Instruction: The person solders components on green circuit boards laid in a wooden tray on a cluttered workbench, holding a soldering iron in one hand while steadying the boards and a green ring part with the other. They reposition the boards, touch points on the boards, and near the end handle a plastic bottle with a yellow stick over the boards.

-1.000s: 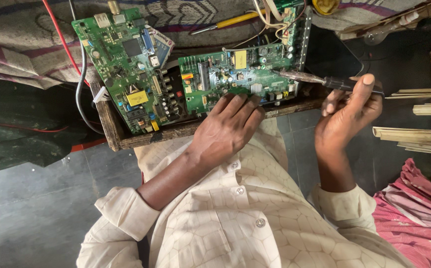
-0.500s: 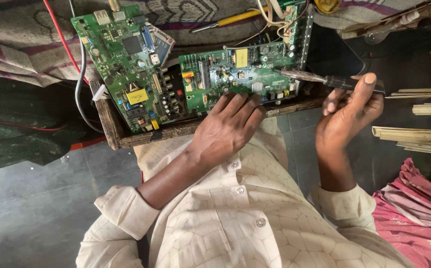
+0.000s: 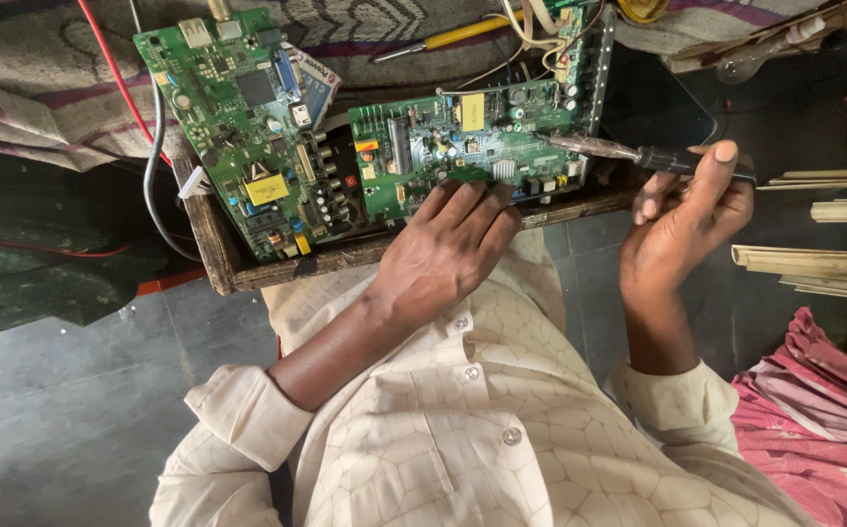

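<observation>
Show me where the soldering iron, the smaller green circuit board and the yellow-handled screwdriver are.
soldering iron [image 3: 672, 159], head view, on its dark handle.
smaller green circuit board [image 3: 472, 146], head view, on its middle.
yellow-handled screwdriver [image 3: 458, 34], head view, on the yellow handle.

Left hand [image 3: 448, 249] pressed flat, fingers spread forward, forearm angled in from a rolled cream sleeve; right hand [image 3: 682, 224] raised beside it, fingers curled, thumb up, apparently in a pinching grip.

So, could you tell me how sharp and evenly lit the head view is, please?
Head view: soft, even light, no harsh glare; boards and both hands, left and right, are sharp; the left floor lies in shade; the edges bend slightly, wide-angle.
</observation>
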A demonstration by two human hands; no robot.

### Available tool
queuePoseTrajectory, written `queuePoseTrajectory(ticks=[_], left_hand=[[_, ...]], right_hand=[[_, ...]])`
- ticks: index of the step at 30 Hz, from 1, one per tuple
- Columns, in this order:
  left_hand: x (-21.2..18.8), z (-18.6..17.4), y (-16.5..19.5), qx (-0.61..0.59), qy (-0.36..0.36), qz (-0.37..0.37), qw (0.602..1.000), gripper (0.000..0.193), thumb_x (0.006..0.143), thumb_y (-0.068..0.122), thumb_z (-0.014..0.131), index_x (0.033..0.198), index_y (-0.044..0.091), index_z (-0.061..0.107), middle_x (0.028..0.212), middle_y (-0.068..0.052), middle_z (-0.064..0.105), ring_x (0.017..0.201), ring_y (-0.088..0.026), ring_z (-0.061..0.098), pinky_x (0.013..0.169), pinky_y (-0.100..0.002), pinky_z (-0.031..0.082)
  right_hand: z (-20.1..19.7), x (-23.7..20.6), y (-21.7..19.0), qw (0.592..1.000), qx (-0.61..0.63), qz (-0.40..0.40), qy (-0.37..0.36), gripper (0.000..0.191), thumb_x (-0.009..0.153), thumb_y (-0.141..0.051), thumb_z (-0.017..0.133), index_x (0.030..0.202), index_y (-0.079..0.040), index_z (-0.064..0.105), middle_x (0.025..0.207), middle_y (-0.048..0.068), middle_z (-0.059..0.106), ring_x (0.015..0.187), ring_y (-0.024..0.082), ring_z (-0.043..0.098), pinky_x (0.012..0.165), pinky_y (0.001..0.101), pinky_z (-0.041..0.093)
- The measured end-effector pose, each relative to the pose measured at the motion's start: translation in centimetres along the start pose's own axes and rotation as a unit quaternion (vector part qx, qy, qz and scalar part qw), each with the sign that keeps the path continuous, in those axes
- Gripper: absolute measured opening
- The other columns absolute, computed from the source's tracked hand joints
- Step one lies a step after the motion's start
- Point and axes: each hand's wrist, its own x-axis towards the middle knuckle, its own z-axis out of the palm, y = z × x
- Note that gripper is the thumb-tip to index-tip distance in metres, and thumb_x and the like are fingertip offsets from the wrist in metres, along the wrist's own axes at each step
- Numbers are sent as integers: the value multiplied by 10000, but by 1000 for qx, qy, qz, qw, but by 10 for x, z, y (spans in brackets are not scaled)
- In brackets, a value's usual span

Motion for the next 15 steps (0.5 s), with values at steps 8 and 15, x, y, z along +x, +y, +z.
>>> queuePoseTrajectory(ticks=[8, 15], left_hand=[[2, 0, 0, -3, -2, -2, 1000, 297, 910, 129, 636, 1190, 33, 619, 1330, -142, 636, 1232, -279, 587, 1039, -426, 484], [3, -4, 1, 1, 1, -3, 1000, 301, 923, 120, 626, 1209, 28, 614, 1353, -138, 620, 1254, -280, 579, 1065, -424, 481]], right_hand=[[-2, 4, 0, 1000, 0, 20, 9, 313, 1171, -342, 635, 1076, -54, 558, 722, 60, 555, 521, 118, 466, 458, 244, 325], [-2, 5, -5, 999, 7, 33, 7, 323, 1159, -363, 647, 1085, -61, 560, 705, 73, 566, 516, 120, 480, 466, 245, 338]])
